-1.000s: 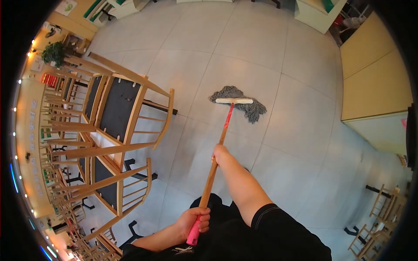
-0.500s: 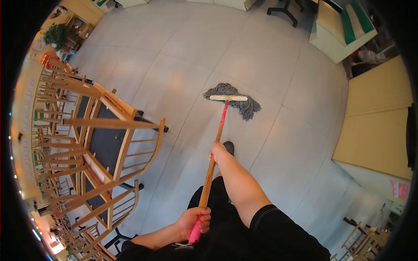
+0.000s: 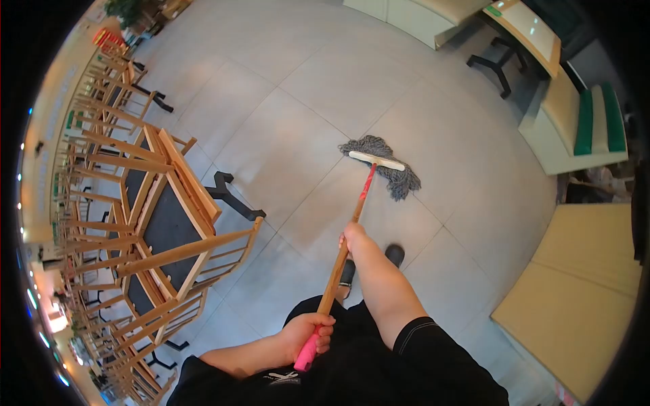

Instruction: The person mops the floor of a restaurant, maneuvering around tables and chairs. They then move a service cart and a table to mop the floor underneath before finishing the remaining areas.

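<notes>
A mop [image 3: 336, 277] with a wooden handle runs up and forward from my body to the floor. Wrapped round its pink lower end is my left hand [image 3: 308, 336], close to my waist. Farther up, my right hand [image 3: 351, 235] grips the wooden shaft, below a red-pink wrapped section. The grey string mop head [image 3: 399, 181] lies spread on the tiles under a white crossbar [image 3: 376, 160]. My dark shoes [image 3: 395, 254] show on the floor behind the mop head.
Wooden chairs [image 3: 193, 254] rest upside down on tables at the left, with a black table foot [image 3: 230, 196] sticking out. Bench seats [image 3: 575, 122] and a table [image 3: 525, 30] stand at upper right. A cream panel [image 3: 575, 291] is at the right. Grey floor tiles [image 3: 305, 88] lie ahead.
The view has turned and shifted, bringing the upper-right table into sight. In the picture the mop head sits farther right and slightly lower. A second shoe now shows; both hands keep their hold.
</notes>
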`<control>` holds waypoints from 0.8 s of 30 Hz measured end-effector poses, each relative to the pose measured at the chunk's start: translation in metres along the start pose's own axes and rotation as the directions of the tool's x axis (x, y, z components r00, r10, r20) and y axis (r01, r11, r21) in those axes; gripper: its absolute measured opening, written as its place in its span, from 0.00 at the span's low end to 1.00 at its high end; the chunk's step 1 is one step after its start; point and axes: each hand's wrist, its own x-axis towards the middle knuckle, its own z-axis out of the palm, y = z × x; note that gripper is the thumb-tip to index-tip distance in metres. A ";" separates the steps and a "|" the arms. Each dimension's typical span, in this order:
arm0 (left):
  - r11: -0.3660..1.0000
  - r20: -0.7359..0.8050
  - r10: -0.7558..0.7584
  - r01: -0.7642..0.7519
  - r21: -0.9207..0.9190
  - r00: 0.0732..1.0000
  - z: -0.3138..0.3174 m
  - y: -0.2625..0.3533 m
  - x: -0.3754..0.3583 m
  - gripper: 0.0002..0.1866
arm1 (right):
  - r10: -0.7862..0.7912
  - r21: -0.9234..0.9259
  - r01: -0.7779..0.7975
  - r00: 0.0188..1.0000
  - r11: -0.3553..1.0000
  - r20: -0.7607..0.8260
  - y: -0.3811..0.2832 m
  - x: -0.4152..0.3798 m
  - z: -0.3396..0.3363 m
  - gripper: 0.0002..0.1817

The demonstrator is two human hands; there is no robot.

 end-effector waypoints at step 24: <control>0.755 0.280 0.316 -0.062 -0.653 0.906 0.141 0.069 0.014 0.06 | 0.118 -0.186 -0.136 0.988 0.973 -0.100 -0.183 0.005 0.015 0.07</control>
